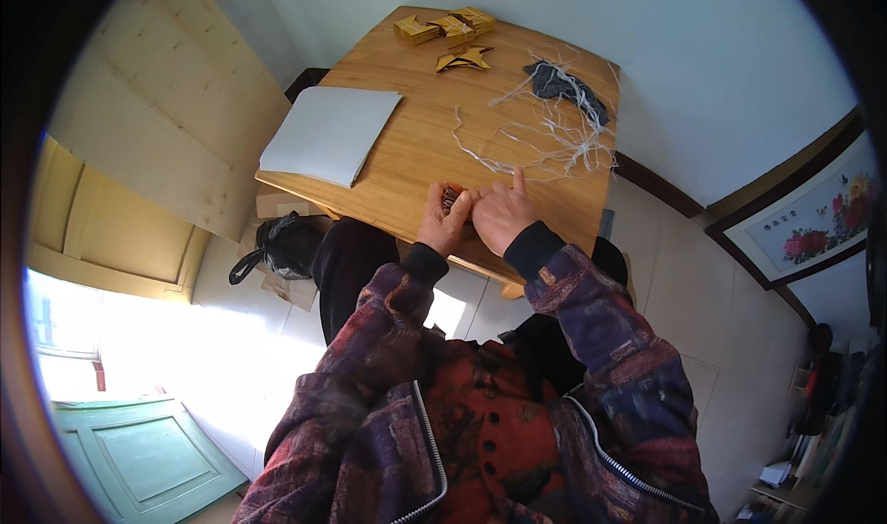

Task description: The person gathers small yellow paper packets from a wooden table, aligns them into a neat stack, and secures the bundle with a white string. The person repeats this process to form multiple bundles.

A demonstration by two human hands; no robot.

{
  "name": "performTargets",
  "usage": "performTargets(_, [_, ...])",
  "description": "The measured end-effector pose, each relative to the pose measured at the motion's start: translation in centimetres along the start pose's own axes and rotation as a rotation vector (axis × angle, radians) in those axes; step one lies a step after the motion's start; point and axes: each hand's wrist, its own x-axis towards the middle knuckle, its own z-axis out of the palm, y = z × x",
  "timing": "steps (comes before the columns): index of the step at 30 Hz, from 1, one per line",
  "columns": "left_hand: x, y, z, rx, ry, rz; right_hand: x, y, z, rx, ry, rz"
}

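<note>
At the table's near edge my left hand is closed around a small brown, dark-striped bundle; its exact kind is too small to make out. Pressed up against it from the right is my right hand. One finger of that hand sticks out toward the far side, while the others curl in toward the bundle. What those curled fingers pinch, if anything, is hidden. Just beyond the right hand, loose white strings spread over the tabletop, partly across a dark grey crumpled piece.
On the wooden table, a stack of white sheets lies at the left. Several folded gold paper pieces sit at the far edge. A black plastic bag rests below left. A framed flower picture leans at the right.
</note>
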Motion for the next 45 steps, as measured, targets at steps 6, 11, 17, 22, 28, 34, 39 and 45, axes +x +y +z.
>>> performTargets(6, [-1.6,6.1,-1.7,1.202,-0.223,0.605,0.3,0.1,0.3,-0.051,-0.009,-0.019])
performTargets(11, [-0.2,6.8,-0.5,1.464,-0.368,0.509,0.2,0.2,0.1,-0.026,-0.006,-0.029])
performTargets(17, [0.9,6.0,0.1,1.469,-0.381,0.361,0.2,0.2,-1.5,-0.066,-0.168,-0.055])
performTargets(22, [0.8,6.2,0.5,1.480,-0.344,0.351,-3.0,4.0,-2.5,0.409,0.038,0.014])
performTargets(28, [1.0,6.4,0.7,1.498,-0.417,0.330,-6.6,6.5,0.1,0.802,-0.092,0.194])
performTargets(34, [0.9,7.4,1.4,1.515,-0.451,0.337,-3.7,5.2,3.7,1.082,0.191,0.052])
performTargets(39, [1.1,7.7,1.9,1.580,-0.481,0.341,-3.3,4.9,5.1,1.082,0.320,0.067])
performTargets(45, [1.8,6.7,1.9,1.663,-0.492,0.339,-3.1,4.6,5.5,1.202,0.354,0.113])
